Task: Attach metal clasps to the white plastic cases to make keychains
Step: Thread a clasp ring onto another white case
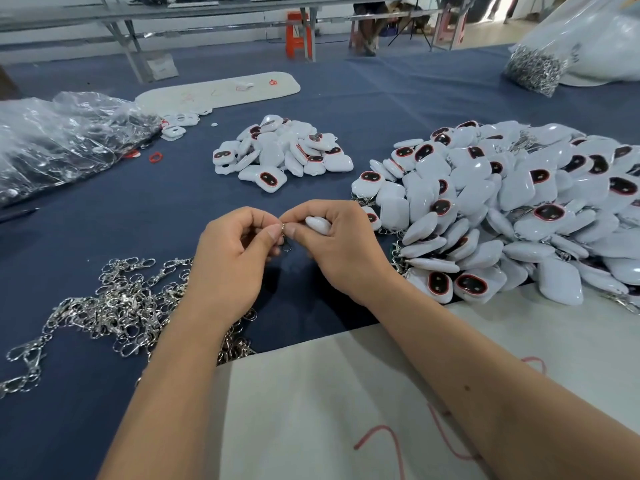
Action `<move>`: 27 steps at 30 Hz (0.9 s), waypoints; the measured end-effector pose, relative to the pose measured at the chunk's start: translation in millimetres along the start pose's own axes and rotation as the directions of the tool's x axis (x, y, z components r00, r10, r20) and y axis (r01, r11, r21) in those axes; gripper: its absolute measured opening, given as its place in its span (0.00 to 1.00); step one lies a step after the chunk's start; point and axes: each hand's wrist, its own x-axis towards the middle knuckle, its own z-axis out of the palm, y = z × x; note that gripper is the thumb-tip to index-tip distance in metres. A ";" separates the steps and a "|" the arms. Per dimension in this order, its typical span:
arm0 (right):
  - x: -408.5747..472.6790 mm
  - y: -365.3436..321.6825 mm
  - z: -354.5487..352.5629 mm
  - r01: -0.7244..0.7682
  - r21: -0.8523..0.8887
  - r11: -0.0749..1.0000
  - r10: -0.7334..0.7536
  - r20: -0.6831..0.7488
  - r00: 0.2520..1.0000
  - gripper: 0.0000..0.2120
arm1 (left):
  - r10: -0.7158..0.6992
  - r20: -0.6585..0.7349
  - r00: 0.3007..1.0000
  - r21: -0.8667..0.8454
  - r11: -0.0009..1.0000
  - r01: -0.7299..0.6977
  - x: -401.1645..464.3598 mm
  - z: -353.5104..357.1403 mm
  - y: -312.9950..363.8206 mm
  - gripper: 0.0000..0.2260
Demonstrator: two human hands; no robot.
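Head view: right hand (341,247) curls its fingers around a white case (318,225); left hand (239,258) pinches the metal clasp (284,237) between both thumbs, just beside the case.

Glossy white plastic cases (502,209) heaped at three o'clock; shiny metal clasps (114,306) at eight; matt blue cloth (173,202) beneath; crinkled clear plastic bag (62,140) at ten.

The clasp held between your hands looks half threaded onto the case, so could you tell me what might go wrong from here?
1. The clasp is pinched only at the fingertips; it could slip and drop before it hooks the white case.
2. The left hand's forearm lies over the tangled loose clasps and may drag them along.
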 end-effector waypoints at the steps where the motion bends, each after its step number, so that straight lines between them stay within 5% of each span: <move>1: -0.1 -0.5 0.0 0.000 -0.001 1.000 0.000 -0.002 1.000 0.06 | 0.007 -0.005 1.000 0.020 1.000 -0.007 0.2 0.4 -0.6 0.10; 9: -0.2 -0.4 -0.3 -0.004 -0.018 1.000 0.003 -0.006 1.000 0.04 | 0.083 -0.072 0.994 0.203 0.977 -0.067 -0.8 5.6 -1.9 0.10; 27: 0.3 1.6 0.1 -0.005 0.019 1.000 0.005 -0.027 1.000 0.05 | 0.113 -0.092 0.989 0.204 0.975 -0.092 -0.7 9.4 2.9 0.08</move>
